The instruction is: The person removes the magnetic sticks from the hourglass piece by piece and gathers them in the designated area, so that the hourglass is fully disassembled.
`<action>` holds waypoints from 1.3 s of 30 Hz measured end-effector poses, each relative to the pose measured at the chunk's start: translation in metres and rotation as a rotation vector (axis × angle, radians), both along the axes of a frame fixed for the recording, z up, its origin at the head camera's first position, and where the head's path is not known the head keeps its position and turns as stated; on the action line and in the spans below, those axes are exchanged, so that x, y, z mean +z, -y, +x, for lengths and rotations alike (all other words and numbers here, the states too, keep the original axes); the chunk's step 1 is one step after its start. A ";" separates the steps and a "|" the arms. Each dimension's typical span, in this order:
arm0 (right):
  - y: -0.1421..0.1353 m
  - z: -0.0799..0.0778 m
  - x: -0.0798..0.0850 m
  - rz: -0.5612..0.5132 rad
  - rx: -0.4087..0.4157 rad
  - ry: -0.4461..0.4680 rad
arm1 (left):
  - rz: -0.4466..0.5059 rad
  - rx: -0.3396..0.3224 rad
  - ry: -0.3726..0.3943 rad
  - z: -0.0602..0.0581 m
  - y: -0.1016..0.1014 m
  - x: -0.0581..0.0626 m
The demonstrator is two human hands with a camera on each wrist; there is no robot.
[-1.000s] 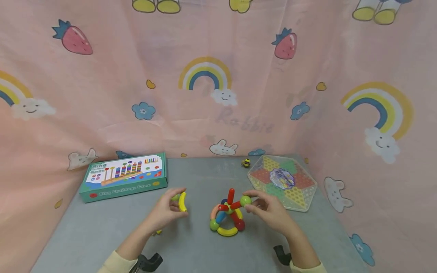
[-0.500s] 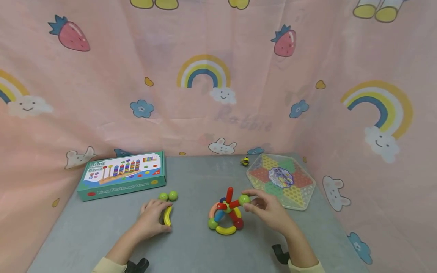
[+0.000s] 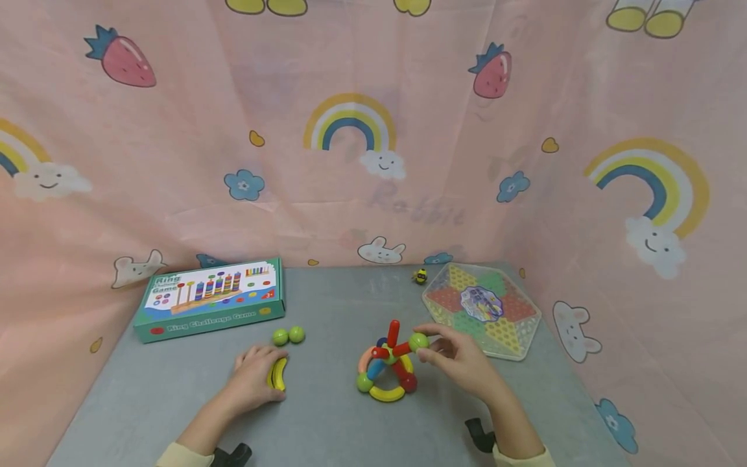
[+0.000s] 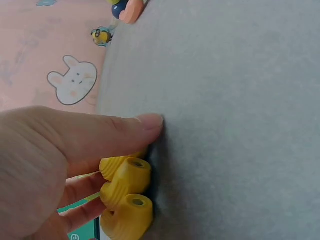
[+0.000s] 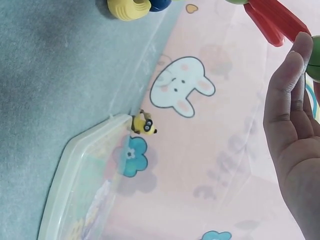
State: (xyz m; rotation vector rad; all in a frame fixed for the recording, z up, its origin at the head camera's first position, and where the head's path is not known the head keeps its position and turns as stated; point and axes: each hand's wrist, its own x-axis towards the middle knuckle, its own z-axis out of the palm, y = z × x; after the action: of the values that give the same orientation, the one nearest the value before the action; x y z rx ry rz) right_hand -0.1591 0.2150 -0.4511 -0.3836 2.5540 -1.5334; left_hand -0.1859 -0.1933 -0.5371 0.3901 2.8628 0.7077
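Observation:
In the head view my left hand (image 3: 249, 379) grips a yellow curved piece (image 3: 281, 374) at its two ends, low over the table, beside another like it. The left wrist view shows yellow curved pieces (image 4: 132, 175) lined up side by side, one partly hidden under the thumb. Two green balls (image 3: 288, 335) lie just beyond that hand. My right hand (image 3: 461, 363) pinches a green ball (image 3: 418, 342) at the end of a red stick (image 3: 403, 349). This stick belongs to a standing structure of coloured sticks, curved pieces (image 3: 387, 394) and balls.
A green game box (image 3: 210, 301) lies at the back left of the grey table (image 3: 332, 428). On the back right is a clear hexagonal board case (image 3: 481, 311), close behind my right hand. A small bee figure (image 3: 420, 277) stands next to it, near the patterned cloth backdrop.
My left hand has carried the yellow curved piece left and down, against the others by the table. The two green balls came into sight behind it. The right hand kept its pinch.

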 end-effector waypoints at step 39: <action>-0.016 -0.011 -0.025 0.030 0.025 0.084 | 0.304 0.052 0.118 0.012 -0.157 -0.019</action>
State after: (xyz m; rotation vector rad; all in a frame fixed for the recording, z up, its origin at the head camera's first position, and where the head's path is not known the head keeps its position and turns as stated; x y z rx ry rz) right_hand -0.1697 0.2312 -0.4764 -0.3393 2.4953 -1.4686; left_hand -0.1742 -0.0365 -0.5559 0.3013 2.6661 1.1408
